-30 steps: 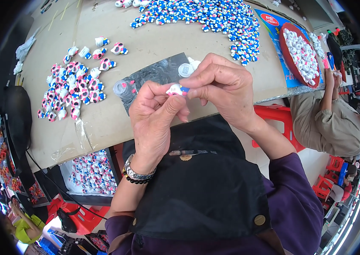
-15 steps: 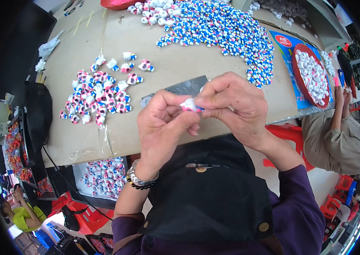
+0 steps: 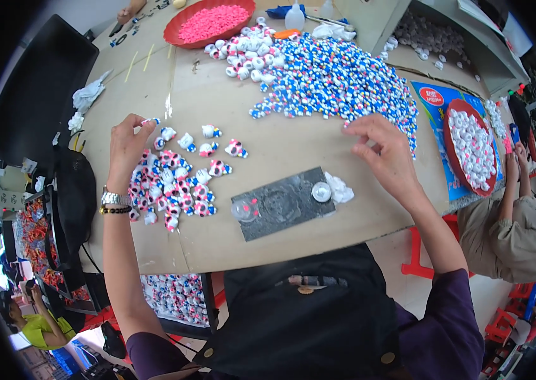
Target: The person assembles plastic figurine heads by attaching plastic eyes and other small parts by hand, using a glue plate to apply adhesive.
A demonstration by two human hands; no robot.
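Note:
My left hand (image 3: 130, 147) is at the left of the table, its thumb and fingers pinched on a small white, pink and blue figurine (image 3: 149, 121). Just below it lies a cluster of like figurines (image 3: 170, 187), with heads joined to blue bodies. My right hand (image 3: 387, 155) hovers at the near edge of a big heap of small blue-and-white figurine bodies (image 3: 344, 76). Its thumb and forefinger are apart, and I see nothing held between them. Between the hands lies a dark stone slab (image 3: 274, 206) bearing a small round clear dish (image 3: 321, 192).
Crumpled tissue (image 3: 339, 188) touches the slab. At the back are a red tray of pink pieces (image 3: 173, 28), loose white heads (image 3: 239, 60) and a squeeze bottle (image 3: 294, 18). Another red tray (image 3: 452, 136) holds white heads at right, near a co-worker (image 3: 502, 234). A box (image 3: 211, 304) of figurines sits below.
My hands have parted from around the figurine. The left has carried it left to the cluster; the right has moved right to the heap of bodies. The slab is now uncovered.

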